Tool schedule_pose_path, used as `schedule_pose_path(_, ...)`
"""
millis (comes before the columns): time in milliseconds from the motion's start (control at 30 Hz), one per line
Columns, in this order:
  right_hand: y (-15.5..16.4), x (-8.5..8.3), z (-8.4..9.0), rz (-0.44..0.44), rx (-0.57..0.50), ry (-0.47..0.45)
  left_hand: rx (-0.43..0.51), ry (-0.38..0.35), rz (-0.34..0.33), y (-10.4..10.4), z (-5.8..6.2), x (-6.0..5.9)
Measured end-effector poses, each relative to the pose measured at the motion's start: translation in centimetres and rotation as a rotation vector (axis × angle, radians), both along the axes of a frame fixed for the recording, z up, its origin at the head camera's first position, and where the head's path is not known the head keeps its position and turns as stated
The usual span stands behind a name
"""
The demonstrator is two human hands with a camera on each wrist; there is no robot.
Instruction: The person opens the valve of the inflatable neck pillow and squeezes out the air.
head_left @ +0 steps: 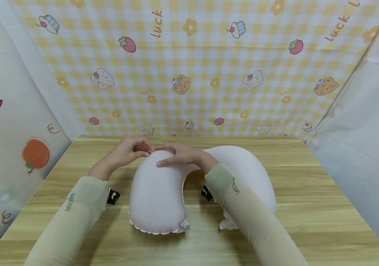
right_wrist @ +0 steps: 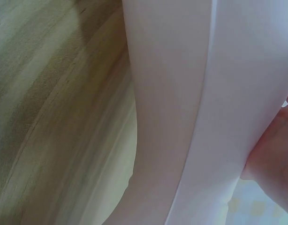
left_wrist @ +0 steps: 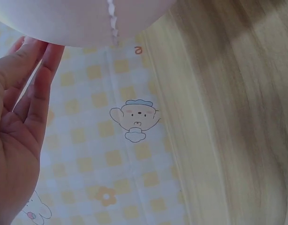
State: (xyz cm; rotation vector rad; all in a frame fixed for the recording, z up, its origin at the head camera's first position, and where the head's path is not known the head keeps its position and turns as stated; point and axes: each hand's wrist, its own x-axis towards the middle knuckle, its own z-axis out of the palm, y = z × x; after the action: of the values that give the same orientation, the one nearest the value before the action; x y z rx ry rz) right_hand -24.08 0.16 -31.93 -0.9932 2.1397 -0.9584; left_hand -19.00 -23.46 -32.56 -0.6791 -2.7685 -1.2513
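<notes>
A pale pink U-shaped neck pillow [head_left: 162, 192] lies flat near the middle of a wooden table [head_left: 309, 207], seen from the head camera. Its curved back sits toward 12 o'clock, and its two arms run toward 6 o'clock, so the opening faces the person. The long axis of each arm runs roughly from 12 to 6. A frilled white seam edges the near end of the left-hand arm.

Both hands meet at the top of the left-hand arm, at about 11 o'clock on the pillow. The left hand [head_left: 127, 151] has its fingertips drawn together in a pinch at the pillow's far edge; what sits between them is too small to make out. In the left wrist view its fingers [left_wrist: 38, 70] look fairly straight and touch the pillow's underside. The right hand [head_left: 179, 154] rests on top of the pillow, fingers extended and lying flat across the fabric, index finger pointing toward 9 o'clock. Both forearms wear light green sleeves [head_left: 252, 218].

A yellow checked backdrop [head_left: 209, 74] printed with cartoon bears, rabbits and strawberries stands behind the table at 12 o'clock. No container is in view.
</notes>
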Motion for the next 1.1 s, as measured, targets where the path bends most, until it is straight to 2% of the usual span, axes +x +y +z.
schedule_pose_path(200, 0.1, -0.1, -0.2, -0.011, -0.007, 0.02, -0.002, 0.041, 0.018, 0.2, -0.1, 0.0)
schedule_pose_path(533, 0.0, -0.3, -0.4, -0.02, -0.017, 0.021, 0.042, 0.007, 0.107, 0.0, -0.3, 0.0)
schedule_pose_path(867, 0.0, -0.2, -0.4, -0.018, -0.031, -0.004, 0.064, 0.06, 0.107, 0.0, -0.9, 0.0)
schedule_pose_path(967, 0.0, -0.2, -0.5, -0.02, -0.03, -0.003, 0.067, 0.05, 0.12, 0.0, -1.1, 0.1)
schedule_pose_path(1100, -0.1, -0.2, -0.7, -0.029, -0.027, -0.007, 0.02, 0.021, 0.116, -0.2, -1.0, 0.3)
